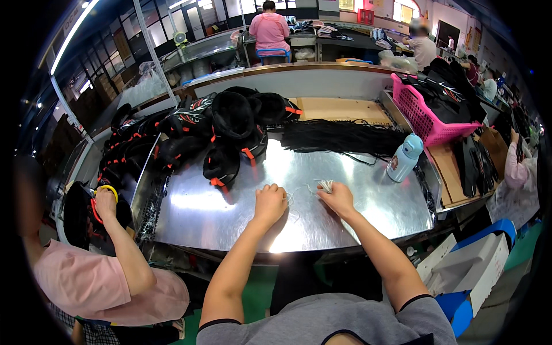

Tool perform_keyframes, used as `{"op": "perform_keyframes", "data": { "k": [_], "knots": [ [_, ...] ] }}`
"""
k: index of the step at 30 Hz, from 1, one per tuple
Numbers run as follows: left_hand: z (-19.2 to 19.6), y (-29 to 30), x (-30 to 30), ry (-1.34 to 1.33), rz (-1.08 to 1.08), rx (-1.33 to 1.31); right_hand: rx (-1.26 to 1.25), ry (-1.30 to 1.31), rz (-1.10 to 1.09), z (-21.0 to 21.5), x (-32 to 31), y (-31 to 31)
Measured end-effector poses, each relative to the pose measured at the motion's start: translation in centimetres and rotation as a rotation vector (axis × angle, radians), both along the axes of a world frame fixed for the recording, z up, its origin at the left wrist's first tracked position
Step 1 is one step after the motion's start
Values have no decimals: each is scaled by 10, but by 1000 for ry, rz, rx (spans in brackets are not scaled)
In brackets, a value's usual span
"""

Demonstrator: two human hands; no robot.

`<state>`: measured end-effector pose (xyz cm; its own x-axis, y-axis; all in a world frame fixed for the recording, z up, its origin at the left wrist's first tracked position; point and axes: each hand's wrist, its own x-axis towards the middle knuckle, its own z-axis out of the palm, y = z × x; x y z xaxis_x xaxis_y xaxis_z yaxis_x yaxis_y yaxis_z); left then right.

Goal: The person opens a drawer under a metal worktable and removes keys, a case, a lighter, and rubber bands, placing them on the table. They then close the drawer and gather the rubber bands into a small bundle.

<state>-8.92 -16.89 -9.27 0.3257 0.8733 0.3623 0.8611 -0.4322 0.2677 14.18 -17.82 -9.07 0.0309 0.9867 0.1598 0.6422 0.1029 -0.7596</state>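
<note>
Low over the shiny metal tabletop (230, 207), my right hand (338, 200) is closed around a small bundle of white string (326, 186), whose loops stick out past the fingertips. My left hand (270, 203) has its fingers curled and pinched together at the other side. Thin loose strands of the string hang beside it and trail toward the right hand. The fingertips of the left hand are partly hidden. Beyond my hands lies a flat pile of long black cords (339, 137).
Black padded pieces with orange tabs (221, 167) are heaped at the far left. A light blue bottle (406, 158) stands at the right, before a pink basket (428, 109) of black pieces. At left, a co-worker's hand (106, 202) holds scissors (115, 194). A white-and-blue box (471, 267) sits lower right.
</note>
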Motion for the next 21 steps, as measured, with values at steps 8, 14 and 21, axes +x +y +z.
{"op": "perform_keyframes", "data": {
  "k": [8,14,21],
  "knots": [
    [1,-8,-3,61,18,-122,23,-394,-26,-10,-28,24],
    [10,-14,3,80,-56,-129,-6,-388,59,1,-27,22],
    [10,-9,12,180,-33,-198,-108,82,34,-9,0,17]
  ]
}}
